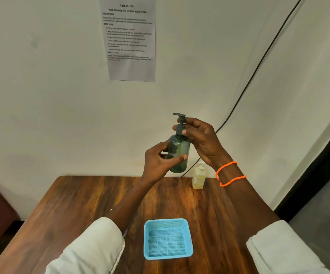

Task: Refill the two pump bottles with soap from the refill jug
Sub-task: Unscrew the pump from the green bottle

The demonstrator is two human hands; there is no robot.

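Observation:
A green translucent pump bottle (180, 149) is held upright in the air above the far edge of the table. My left hand (158, 161) grips its body from the left, thumb across the front. My right hand (197, 139) pinches the dark collar of the pump head (179, 121) at the bottle's neck. A second, clear pump bottle (199, 177) with yellowish liquid stands on the table at the far right, by the wall. No refill jug is in view.
A light blue mesh basket (168, 239) with nothing in it sits near the front of the wooden table (93, 202). A printed sheet (130, 38) hangs on the wall. A black cable (259, 62) runs down the wall behind the bottles.

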